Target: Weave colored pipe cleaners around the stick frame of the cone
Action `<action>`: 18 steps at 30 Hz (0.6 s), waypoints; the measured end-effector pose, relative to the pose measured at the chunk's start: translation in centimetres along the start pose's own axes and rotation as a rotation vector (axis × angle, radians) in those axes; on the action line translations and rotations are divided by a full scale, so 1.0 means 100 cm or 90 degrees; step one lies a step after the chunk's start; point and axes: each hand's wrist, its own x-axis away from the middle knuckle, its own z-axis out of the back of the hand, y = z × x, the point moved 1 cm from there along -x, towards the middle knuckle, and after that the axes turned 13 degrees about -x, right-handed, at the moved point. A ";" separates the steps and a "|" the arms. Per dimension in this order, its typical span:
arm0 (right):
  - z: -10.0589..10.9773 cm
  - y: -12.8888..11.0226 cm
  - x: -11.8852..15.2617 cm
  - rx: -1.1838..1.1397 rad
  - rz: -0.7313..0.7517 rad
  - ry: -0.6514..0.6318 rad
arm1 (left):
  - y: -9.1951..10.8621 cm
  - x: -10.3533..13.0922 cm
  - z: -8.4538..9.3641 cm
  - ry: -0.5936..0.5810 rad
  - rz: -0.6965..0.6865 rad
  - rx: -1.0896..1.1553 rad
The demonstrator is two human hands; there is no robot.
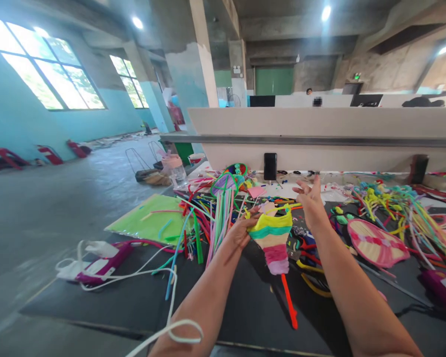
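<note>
My left hand (pixel 241 230) is closed on the upper left edge of a striped piece made of fuzzy pipe cleaners (pixel 271 240). Yellow, teal, cream, dark pink and lilac bands run down it, and it narrows towards the bottom. A red-orange stem (pixel 289 302) hangs from its lower end. Short yellow ends stick up at its top corners. My right hand (pixel 312 201) is raised just beyond the upper right corner, fingers apart; the yellow end there comes close to it, and I cannot tell whether they touch. Pliers with red handles (pixel 307 246) lie partly hidden behind the piece.
Bundled pastel pipe cleaners (pixel 221 218) and a green plastic packet (pixel 152 218) lie left. A purple glue gun (pixel 106 263) trails a white cord across the front left. At right sit a pink-and-cream oval piece (pixel 377 242) and tangled stems (pixel 386 198). A phone (pixel 270 166) leans against the partition.
</note>
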 end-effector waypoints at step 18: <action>-0.023 -0.028 0.028 -0.029 -0.240 -0.418 | -0.016 -0.003 0.018 -0.036 0.036 0.057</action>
